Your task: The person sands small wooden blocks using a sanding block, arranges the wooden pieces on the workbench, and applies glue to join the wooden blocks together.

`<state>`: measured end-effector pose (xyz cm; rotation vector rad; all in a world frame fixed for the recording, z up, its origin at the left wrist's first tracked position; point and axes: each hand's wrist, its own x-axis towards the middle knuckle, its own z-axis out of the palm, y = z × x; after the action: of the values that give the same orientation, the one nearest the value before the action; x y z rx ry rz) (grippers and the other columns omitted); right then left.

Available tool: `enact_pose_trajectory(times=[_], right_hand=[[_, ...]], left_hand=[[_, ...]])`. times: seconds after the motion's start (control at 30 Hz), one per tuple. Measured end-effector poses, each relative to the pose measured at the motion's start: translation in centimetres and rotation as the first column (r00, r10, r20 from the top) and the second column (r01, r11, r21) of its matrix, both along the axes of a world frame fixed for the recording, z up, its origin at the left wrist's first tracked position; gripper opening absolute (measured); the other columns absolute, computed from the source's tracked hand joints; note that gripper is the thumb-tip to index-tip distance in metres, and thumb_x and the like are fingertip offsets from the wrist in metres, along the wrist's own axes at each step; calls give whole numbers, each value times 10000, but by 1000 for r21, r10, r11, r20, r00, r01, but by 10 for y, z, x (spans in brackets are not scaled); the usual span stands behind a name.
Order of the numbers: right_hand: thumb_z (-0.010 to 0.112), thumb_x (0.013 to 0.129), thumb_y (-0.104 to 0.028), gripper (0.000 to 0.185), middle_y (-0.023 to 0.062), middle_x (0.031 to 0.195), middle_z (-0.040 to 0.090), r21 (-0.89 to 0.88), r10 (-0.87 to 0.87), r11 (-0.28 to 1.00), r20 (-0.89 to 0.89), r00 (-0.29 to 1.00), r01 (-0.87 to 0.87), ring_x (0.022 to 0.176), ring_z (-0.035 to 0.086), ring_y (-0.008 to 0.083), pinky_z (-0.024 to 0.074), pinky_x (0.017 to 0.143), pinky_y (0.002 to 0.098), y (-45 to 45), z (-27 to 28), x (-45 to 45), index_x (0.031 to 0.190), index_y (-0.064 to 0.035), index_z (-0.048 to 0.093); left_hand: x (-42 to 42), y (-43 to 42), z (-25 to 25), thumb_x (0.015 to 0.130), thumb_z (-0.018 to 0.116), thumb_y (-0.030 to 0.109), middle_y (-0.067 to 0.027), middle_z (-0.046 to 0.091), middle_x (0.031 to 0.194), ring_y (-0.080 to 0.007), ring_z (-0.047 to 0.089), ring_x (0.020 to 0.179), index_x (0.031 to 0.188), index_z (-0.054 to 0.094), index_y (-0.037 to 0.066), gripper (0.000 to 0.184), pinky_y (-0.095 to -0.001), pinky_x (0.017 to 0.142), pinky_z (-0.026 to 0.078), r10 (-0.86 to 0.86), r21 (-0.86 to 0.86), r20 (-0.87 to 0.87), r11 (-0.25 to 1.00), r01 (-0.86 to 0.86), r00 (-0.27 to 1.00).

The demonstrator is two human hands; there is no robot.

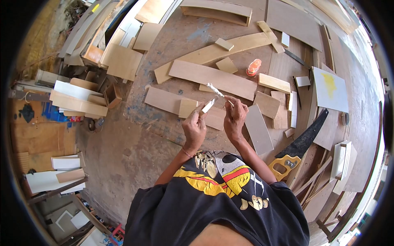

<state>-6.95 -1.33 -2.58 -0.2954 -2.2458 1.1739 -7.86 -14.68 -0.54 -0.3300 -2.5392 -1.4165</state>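
My left hand (194,128) pinches a small white-edged block (208,105), held up in front of my chest. Close beside it on the right, my right hand (235,117) is closed on a thin stick whose tip carries a lump of white paste (214,89). The pasted end hangs just above the block, over the long brown boards (213,80) on the work table. An orange and clear container (253,67) lies beyond my right hand.
A handsaw (303,139) with a yellow handle lies at the right. Wood offcuts (266,104) and a white panel with a yellow stain (330,89) cover the table's right side. Stacked boards (123,61) stand at the left, with a roll of tape (345,119) far right.
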Motion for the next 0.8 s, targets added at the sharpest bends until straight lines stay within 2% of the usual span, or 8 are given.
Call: enact_pose_trajectory(times=[0.17, 0.37, 0.4, 0.43, 0.47, 0.53, 0.63, 0.8], right_hand=[[564, 844, -74, 141, 24, 777, 571, 1, 24, 1000, -29, 999, -24, 710, 527, 185, 290, 830, 350, -1, -1, 1, 971, -123, 600], [571, 812, -30, 163, 29, 833, 616, -13, 251, 967, -102, 963, -254, 744, 558, 190, 310, 847, 367, -8, 10, 18, 954, -101, 609], [573, 815, -35, 162, 30, 838, 621, -14, 290, 956, -136, 947, -294, 754, 558, 192, 317, 855, 363, -9, 13, 19, 959, -98, 611], [573, 815, -35, 162, 30, 838, 621, -15, 290, 956, -137, 947, -294, 754, 558, 192, 317, 855, 363, -10, 13, 20, 959, -98, 611], [574, 818, -41, 157, 33, 834, 619, -71, 271, 956, -153, 950, -285, 753, 557, 193, 319, 846, 358, -11, 13, 20, 959, -97, 612], [575, 821, -47, 152, 36, 829, 617, -128, 254, 952, -169, 952, -277, 753, 555, 194, 321, 836, 352, -12, 13, 19, 960, -96, 613], [575, 828, -57, 144, 40, 823, 598, -62, 51, 996, -88, 995, -57, 738, 540, 203, 316, 807, 340, -7, 11, 8, 962, -94, 612], [594, 798, -50, 178, 18, 790, 586, 106, 51, 994, -87, 995, -42, 725, 536, 175, 303, 819, 376, -11, 3, 6, 952, -135, 618]], left_hand=[[-1, -1, -7, 814, 581, 2, -188, 642, 981, -310, 638, 911, 1052, 600, -40, 243, -340, 727, 520, -24, -32, -89, 999, 22, 996], [1, -3, -1, 846, 588, 61, -185, 652, 897, -280, 657, 783, 1033, 603, -47, 217, -312, 648, 513, 13, 47, -28, 999, -12, 1000], [1, -6, -2, 850, 598, 82, -158, 637, 805, -217, 607, 700, 972, 607, -56, 184, -299, 607, 480, 40, -26, 56, 999, -38, 998], [1, -8, -2, 855, 609, 102, -131, 622, 714, -155, 557, 617, 912, 611, -65, 176, -287, 566, 446, 72, -100, 138, 993, -59, 988], [0, -7, -2, 855, 609, 102, -131, 622, 714, -155, 557, 617, 912, 611, -65, 176, -287, 566, 446, 73, -100, 138, 993, -59, 988], [-1, -4, -1, 860, 597, 125, -189, 629, 750, -227, 625, 650, 998, 612, -52, 225, -298, 556, 464, 69, 25, 73, 997, -71, 995], [-1, -3, 0, 858, 601, 129, -200, 621, 741, -232, 626, 649, 992, 612, -50, 224, -301, 570, 466, 70, 64, 52, 995, -73, 996], [-1, -2, -3, 861, 605, 136, -190, 618, 733, -195, 619, 650, 989, 613, -50, 226, -297, 578, 464, 73, 45, 37, 996, -75, 997]])
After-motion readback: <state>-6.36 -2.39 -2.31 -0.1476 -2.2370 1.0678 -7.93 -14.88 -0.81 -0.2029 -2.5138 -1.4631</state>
